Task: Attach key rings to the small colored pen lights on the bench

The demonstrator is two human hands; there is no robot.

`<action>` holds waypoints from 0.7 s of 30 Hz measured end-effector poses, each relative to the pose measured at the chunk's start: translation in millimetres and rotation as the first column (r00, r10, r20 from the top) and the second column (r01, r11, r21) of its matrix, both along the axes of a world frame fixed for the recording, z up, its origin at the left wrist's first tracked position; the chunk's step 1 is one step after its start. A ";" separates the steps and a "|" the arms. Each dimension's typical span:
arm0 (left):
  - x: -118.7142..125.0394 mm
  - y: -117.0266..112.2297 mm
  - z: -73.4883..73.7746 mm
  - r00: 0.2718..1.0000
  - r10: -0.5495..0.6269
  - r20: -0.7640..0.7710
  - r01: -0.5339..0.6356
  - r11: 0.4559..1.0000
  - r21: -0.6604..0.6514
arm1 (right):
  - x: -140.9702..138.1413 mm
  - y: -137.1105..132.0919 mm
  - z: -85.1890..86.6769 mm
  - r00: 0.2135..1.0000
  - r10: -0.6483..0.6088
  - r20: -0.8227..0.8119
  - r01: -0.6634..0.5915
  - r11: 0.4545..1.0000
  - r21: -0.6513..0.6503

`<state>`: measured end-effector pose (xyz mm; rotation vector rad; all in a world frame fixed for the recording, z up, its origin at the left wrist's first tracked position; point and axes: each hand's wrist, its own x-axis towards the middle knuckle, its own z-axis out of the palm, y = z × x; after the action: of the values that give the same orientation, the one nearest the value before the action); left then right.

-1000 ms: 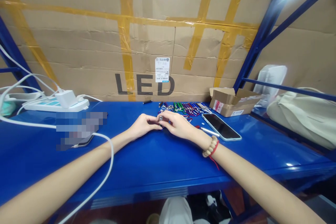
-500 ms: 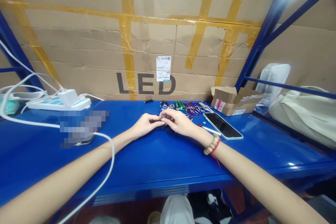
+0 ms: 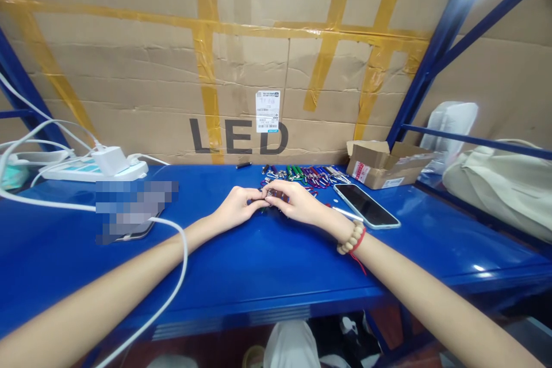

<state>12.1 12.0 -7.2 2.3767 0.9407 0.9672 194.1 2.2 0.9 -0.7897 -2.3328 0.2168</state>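
My left hand (image 3: pixel 237 205) and my right hand (image 3: pixel 292 198) meet over the middle of the blue table. Both are closed, thumbs against forefingers, around a small shiny metal piece (image 3: pixel 269 194) between the fingertips. Fingers cover most of it, so its kind is unclear. Just behind my right hand lies a pile of small coloured metal tubes and clips (image 3: pixel 317 175), in green, purple, red and silver. More small pieces sit beneath the hands, partly hidden. A beaded bracelet (image 3: pixel 351 237) and a red cord circle my right wrist.
To the right lie a phone (image 3: pixel 366 206), a silver stick (image 3: pixel 346 214) and an open small carton (image 3: pixel 388 167). At left are a power strip (image 3: pixel 92 169) and a blurred-out flat object (image 3: pixel 138 213). A white cable (image 3: pixel 183 253) crosses my left forearm. A large cardboard box (image 3: pixel 241 80) stands behind.
The metal piece between my fingertips has shifted slightly, and my fingers have moved a little around it. Otherwise the hands stay in place; the view has tilted slightly.
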 end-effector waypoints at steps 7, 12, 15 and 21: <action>0.7 1.9 -1.6 0.999 -0.031 0.037 0.033 0.999 -0.038 | 1.8 -0.4 1.5 1.000 -0.006 0.028 0.005 1.000 0.022; -1.2 3.2 -1.4 0.997 -0.071 -0.003 0.071 0.997 -0.028 | 2.5 0.0 1.3 0.999 -0.002 0.044 0.000 0.999 0.034; -3.4 4.6 -1.0 0.993 -0.108 -0.040 0.109 0.994 0.010 | 2.7 0.6 0.5 0.999 0.006 0.041 -0.008 0.999 0.036; -7.0 5.7 0.2 0.983 -0.133 -0.128 0.151 0.979 0.139 | 2.0 -0.1 -0.5 0.999 0.027 0.032 -0.027 0.999 0.024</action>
<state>5.1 17.7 -7.0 2.6108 0.7504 0.8772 196.1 2.1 0.4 -0.7550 -2.3721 0.1880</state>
